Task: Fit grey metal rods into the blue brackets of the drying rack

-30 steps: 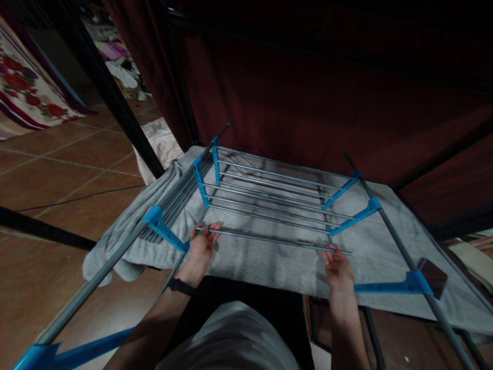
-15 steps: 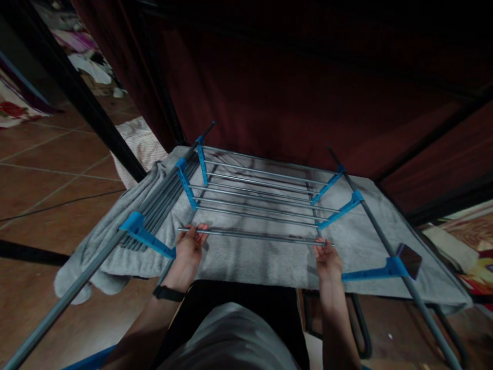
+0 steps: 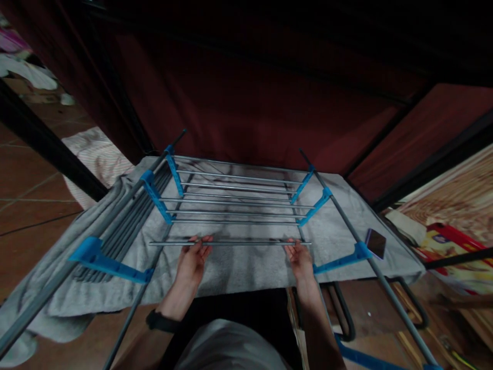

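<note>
My left hand and my right hand hold a thin grey metal rod between thumb and fingers, palms turned up. The rod lies level across the near side of a half-built rack. Its left end sticks out well past my left hand, its right end only a little past my right. Beyond it, several crossbars run between blue plastic brackets on two grey side poles. A near-left blue bracket and a near-right blue bracket have no bar between them.
A grey blanket covers the table under the rack. Several loose rods lie bundled along the left pole. A phone rests at the right. Dark red curtain hangs behind, and a red-yellow package stands far right.
The view has swung right. The rod, which sloped down to the right, is now level. My left hand grips farther in from its left end.
</note>
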Demonstrator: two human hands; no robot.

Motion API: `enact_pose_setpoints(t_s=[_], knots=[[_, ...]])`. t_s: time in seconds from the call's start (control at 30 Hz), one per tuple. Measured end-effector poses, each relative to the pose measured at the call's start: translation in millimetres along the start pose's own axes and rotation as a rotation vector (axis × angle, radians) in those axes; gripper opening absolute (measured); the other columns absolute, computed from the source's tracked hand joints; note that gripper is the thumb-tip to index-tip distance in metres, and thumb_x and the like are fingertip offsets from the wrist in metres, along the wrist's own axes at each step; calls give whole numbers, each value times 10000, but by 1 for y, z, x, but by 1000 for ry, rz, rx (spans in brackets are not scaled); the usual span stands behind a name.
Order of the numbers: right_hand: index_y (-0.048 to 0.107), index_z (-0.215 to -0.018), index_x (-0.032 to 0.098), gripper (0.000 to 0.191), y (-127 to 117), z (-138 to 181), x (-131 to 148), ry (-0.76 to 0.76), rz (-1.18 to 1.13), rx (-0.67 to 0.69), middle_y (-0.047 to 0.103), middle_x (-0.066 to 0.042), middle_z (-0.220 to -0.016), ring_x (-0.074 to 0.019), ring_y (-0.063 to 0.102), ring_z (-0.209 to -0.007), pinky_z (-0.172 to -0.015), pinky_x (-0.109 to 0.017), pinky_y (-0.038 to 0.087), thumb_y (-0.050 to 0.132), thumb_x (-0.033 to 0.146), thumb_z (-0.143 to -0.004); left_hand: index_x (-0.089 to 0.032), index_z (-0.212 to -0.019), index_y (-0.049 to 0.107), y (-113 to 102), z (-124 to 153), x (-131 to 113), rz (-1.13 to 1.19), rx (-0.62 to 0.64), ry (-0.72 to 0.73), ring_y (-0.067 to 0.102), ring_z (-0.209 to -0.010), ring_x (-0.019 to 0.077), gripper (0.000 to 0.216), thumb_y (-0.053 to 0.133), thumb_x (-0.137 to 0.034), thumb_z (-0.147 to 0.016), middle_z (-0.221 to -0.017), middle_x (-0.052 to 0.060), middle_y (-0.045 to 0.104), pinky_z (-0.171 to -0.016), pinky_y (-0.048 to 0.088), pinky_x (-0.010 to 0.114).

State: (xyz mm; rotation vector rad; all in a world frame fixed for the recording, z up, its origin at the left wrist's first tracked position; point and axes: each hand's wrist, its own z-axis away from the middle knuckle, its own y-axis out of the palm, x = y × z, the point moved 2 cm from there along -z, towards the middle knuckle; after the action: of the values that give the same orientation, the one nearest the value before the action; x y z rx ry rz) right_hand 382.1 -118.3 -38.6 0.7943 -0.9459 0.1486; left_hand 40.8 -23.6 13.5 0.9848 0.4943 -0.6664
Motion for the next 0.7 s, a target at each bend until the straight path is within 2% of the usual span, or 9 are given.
enact_pose_setpoints(t_s=[0.3, 0.47, 0.7], knots=[[637, -777, 211, 67, 20, 17, -11, 61, -46, 33, 765, -12, -821, -162, 739, -801, -854, -330, 609, 704, 209, -770, -207, -929, 636, 21, 15, 20, -50, 136, -46, 742, -905, 220, 205, 633, -47, -800, -882, 54, 761, -913, 571, 421], [655, -821, 204, 38, 15, 20, -7, 54, -59, 21, 768, -12, -827, -149, 737, -780, -826, -291, 606, 687, 214, -803, -211, -969, 660, 38, 28, 31, -88, 243, -11, 734, -945, 225, 211, 688, -94, -795, -945, 56, 759, -917, 571, 410], [655, -798, 195, 70, 12, 17, -6, 152, -112, -34, 747, -9, -767, -140, 728, -739, -840, -294, 613, 618, 149, -836, -200, -1027, 678, 62, 49, 38, -164, 357, 43, 722, -958, 223, 237, 734, -150, -802, -1033, 84, 752, -896, 581, 397]])
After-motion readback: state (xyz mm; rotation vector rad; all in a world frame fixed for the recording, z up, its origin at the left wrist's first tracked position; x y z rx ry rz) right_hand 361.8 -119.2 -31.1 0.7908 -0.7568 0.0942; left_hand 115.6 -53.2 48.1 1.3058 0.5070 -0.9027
